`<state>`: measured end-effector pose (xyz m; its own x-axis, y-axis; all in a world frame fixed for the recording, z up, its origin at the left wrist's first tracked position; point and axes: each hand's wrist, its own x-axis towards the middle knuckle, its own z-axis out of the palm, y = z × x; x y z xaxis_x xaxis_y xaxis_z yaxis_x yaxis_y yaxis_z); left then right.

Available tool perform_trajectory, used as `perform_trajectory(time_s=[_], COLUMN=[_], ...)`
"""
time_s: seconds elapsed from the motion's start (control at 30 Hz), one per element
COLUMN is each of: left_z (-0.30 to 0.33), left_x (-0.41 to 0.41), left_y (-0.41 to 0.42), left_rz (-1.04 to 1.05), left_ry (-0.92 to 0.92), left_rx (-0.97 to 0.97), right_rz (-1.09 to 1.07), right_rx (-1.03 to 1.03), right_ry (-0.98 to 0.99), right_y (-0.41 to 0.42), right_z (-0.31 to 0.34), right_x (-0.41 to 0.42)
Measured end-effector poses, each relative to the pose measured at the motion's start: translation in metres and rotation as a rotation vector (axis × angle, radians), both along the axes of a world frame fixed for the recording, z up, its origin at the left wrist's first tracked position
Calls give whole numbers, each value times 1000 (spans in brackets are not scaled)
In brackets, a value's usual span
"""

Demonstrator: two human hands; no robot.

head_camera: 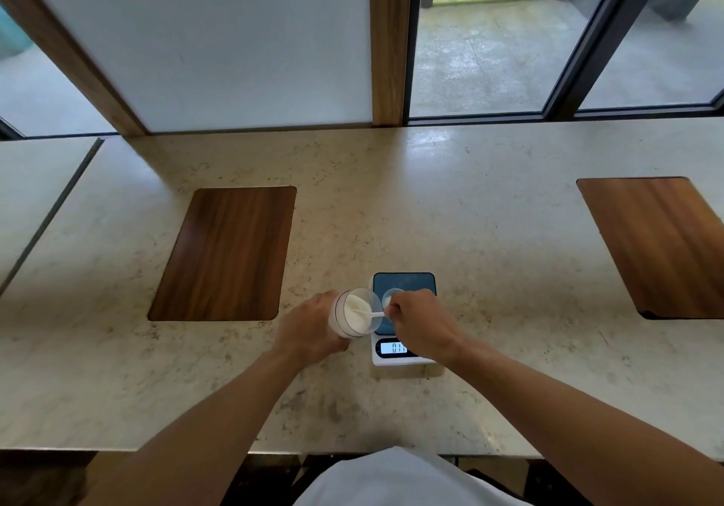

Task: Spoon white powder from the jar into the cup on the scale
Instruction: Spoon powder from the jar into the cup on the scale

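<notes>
My left hand point(309, 329) grips a clear jar point(354, 315) of white powder, tilted with its mouth toward the right, just left of the scale. My right hand point(421, 325) pinches a small white spoon point(370, 313) whose bowl reaches into the jar's powder. A small clear cup point(393, 296) stands on the dark blue plate of the white scale point(403, 284), just behind my right hand and partly hidden by it. The scale's lit display point(391, 347) is half covered by my right wrist.
A pale marble counter point(489, 231) carries a wooden inset panel point(227, 253) to the left and another point(662, 243) at the far right. Windows and a wooden post stand along the far edge. The counter's near edge runs just before my body.
</notes>
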<state>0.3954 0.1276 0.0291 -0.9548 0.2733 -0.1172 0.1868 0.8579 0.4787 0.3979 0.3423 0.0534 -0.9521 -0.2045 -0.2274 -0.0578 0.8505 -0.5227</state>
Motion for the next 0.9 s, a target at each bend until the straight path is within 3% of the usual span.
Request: perform_trajectory(time_s=[0.33,0.67,0.9], left_z=[-4,-11,-16], left_x=[-2,-6,-9], left_y=[2,1,1], left_rz=[7,62,101], left_ry=[10,-20,-47], left_rx=[49,103,89], right_rz=[-145,-207,-231], right_rx=[-148,-249,-228], right_ry=[-101,-66,-83], right_y=[-3,7,19], right_z=[-4,0,11], right_x=[-4,-3,-5])
